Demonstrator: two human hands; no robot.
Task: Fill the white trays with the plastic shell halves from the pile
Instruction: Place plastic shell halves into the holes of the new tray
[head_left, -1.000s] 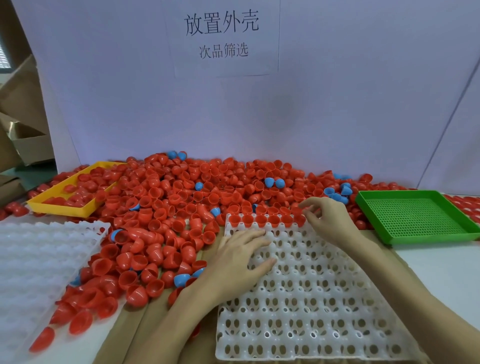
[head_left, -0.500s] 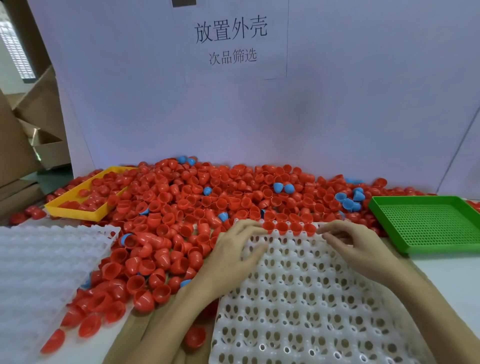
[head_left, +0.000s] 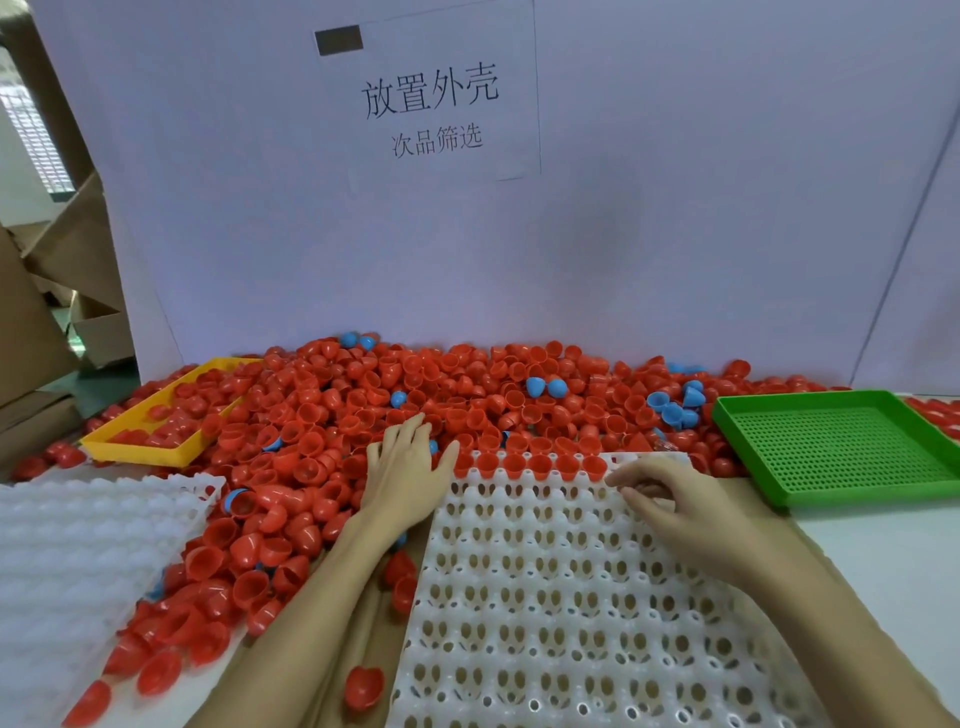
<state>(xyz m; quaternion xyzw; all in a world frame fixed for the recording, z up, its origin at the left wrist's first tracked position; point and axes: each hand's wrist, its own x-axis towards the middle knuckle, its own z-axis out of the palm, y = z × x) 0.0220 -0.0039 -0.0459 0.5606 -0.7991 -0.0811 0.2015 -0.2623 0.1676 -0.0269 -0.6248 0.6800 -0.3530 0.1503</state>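
Reaching: the left hand lies flat, fingers straight and together, on the red shells at the near fringe of the pile, just beside the tray's far-left corner; it grips nothing, and looks placed to draw shells toward the tray.
Right hand: the right hand hovers low over the far-right part of the tray, fingers curled inward with the tips close together. Whether they pinch a shell I cannot tell; nothing red shows between them.
Working tray: the white tray sits on the desk's near edge in front of the person, its far edge pushed against the pile, probably so each shell travels only a short way.
Filled row: red shell halves stand open side up in the far row, side by side; every nearer pocket shows empty.
Progress: judged from this, the job has barely begun, about one row done.
Spare trays: a stack of white trays waits at the near-left of the desk.
Pile mix: mostly red shells, with a few blue shells scattered toward the right.
Other bins: a yellow tray at far left is half buried in shells; a green perforated tray stands at the right.
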